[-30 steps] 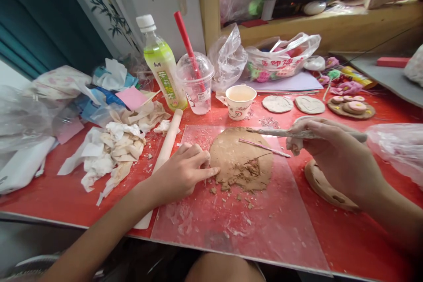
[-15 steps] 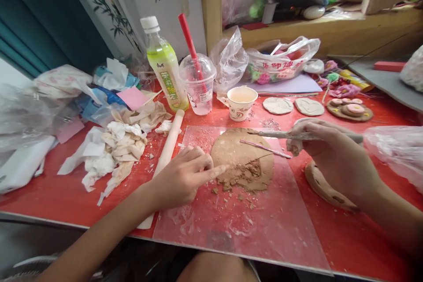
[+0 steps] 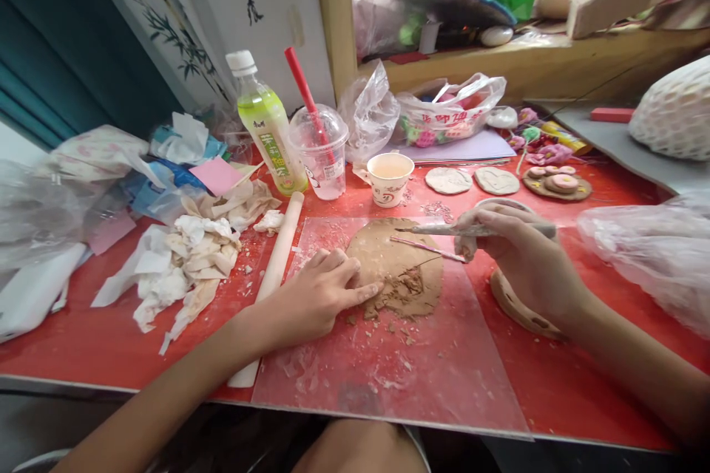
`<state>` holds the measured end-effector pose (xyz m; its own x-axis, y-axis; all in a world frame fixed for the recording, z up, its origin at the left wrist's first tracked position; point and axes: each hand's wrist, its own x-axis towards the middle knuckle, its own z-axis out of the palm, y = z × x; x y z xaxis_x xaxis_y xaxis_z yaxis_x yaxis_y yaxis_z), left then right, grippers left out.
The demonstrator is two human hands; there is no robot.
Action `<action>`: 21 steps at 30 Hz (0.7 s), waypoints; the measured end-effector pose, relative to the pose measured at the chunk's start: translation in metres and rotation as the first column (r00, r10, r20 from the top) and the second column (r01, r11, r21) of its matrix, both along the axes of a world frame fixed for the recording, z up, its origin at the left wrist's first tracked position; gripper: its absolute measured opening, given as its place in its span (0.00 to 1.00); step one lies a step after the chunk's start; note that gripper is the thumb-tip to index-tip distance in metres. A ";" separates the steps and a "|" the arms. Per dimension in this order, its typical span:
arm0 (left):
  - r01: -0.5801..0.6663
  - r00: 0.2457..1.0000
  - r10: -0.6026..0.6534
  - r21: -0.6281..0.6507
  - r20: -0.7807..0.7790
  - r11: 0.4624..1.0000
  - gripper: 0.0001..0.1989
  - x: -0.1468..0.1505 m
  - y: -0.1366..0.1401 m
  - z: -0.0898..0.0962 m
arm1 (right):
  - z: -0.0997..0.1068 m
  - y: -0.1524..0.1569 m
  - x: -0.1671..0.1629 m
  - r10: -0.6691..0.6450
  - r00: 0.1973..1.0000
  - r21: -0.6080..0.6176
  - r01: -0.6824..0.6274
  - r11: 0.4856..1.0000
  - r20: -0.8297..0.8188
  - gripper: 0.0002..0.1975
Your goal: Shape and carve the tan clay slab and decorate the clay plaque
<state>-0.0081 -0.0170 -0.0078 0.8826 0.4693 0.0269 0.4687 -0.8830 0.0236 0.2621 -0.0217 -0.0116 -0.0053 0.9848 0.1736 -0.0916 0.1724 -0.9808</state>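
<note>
A flat round slab of brown clay [image 3: 382, 251] lies on a clear sheet [image 3: 421, 377], with a rough, crumbled patch near its front edge. My left hand [image 3: 325, 288] rests at the slab's left side; one finger reaches out onto the clay, the others are bent, and nothing is held. Above the slab's right part, my right hand [image 3: 515, 251] grips a slim, clay-smeared modelling tool [image 3: 438, 230], its thin dark tip pointing left. A thin pink stick [image 3: 416, 244] crosses the clay beneath it, one end close to my right fingers; whether they touch it I cannot tell.
A rolling pin [image 3: 277, 266] and crumpled tissues [image 3: 205, 244] are on the left. Behind stand a drink bottle [image 3: 269, 133], a lidded cup [image 3: 327, 162] and a paper cup [image 3: 391, 177]. A curved clay piece [image 3: 518, 310] sits under my right hand.
The view has shifted, so most things on the table appear further left. My left finger has slid slightly right over the clay. My right hand keeps the tool above the slab.
</note>
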 end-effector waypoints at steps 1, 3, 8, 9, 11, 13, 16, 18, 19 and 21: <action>0.007 1.000 -0.007 0.005 0.014 1.000 0.27 -0.001 0.000 0.000 | -0.001 0.000 0.000 0.008 1.000 0.008 -0.008 1.000 0.005 0.10; 0.022 0.997 -0.024 0.024 0.073 0.999 0.26 -0.003 -0.001 -0.001 | -0.001 -0.001 0.000 0.011 1.000 0.026 -0.011 1.000 0.007 0.10; 0.020 0.973 -0.028 0.039 0.228 0.999 0.23 -0.006 -0.002 -0.005 | 0.003 0.000 0.000 -0.072 0.996 0.037 0.074 0.997 -0.045 0.10; 0.005 0.971 -0.014 0.040 0.238 0.999 0.23 -0.007 -0.002 -0.006 | 0.003 0.000 0.000 -0.093 0.994 0.038 0.095 0.995 -0.049 0.10; -0.038 0.967 0.024 0.050 0.255 0.998 0.22 -0.008 -0.002 -0.007 | 0.003 0.001 0.000 -0.123 0.991 0.044 0.126 0.991 -0.052 0.09; -0.081 0.961 0.066 0.045 0.268 0.996 0.17 -0.009 -0.003 -0.007 | 0.002 0.002 0.001 -0.136 0.988 0.036 0.139 0.990 -0.067 0.08; -0.112 0.959 0.110 -0.006 0.262 0.994 0.10 -0.007 0.001 0.000 | 0.001 0.003 0.003 -0.147 0.984 0.010 0.148 0.989 -0.102 0.06; -0.136 0.964 0.137 -0.018 0.227 0.990 0.12 -0.002 0.010 0.011 | 0.001 0.004 0.004 -0.152 0.981 0.000 0.153 0.988 -0.119 0.06; -0.159 0.967 0.158 -0.010 0.198 0.987 0.13 0.002 0.017 0.019 | 0.002 0.004 0.004 -0.152 0.980 -0.003 0.153 0.988 -0.126 0.06; -0.293 0.941 0.289 -0.001 0.176 0.956 0.15 0.015 0.038 0.035 | 0.002 0.003 0.005 -0.148 0.979 -0.007 0.149 0.989 -0.136 0.07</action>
